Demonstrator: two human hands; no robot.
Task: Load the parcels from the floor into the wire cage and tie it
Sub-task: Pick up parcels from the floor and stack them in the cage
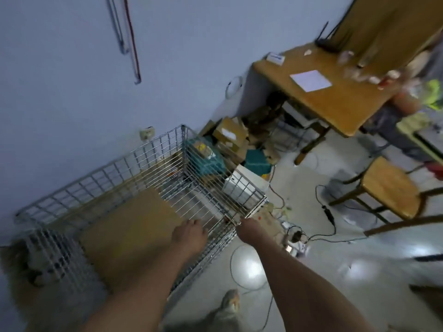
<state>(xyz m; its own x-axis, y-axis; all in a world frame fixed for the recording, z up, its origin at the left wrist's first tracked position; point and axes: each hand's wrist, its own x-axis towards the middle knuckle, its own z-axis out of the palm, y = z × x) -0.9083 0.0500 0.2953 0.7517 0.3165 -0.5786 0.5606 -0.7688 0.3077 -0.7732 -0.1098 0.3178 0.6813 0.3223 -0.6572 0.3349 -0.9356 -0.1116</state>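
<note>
**Both hands on the near rim of the wire cage**

A silver wire-mesh cage (134, 188) stands open-topped on the pale grey floor (251, 271), against the light blue wall (60, 80). A flat brown cardboard sheet (127, 231) lies inside it and covers much of its bottom.

The left hand (190, 234) rests on the cage's near top rim with its fingers (194, 222) curled over the wire. The right hand (251, 232) is at the near right corner of the same rim. Its fingers are together and seem clamped on the corner wire, though motion blur leaves the exact grip unclear. Both bare forearms reach in from the bottom of the view.

Beyond the far side of the cage, a heap of parcels sits on the floor near the wall. It includes a brown cardboard box with a white label (229, 135), a teal soft package (206, 161) seen through the mesh, and a white rectangular box (244, 185) just beside the cage's right wall.

To the right stands a wooden worktop (335, 99) with a white sheet of paper (310, 80) on it. A round wooden stool (388, 188) stands nearer, and black cables (328, 214) trail across the floor between them.
</note>
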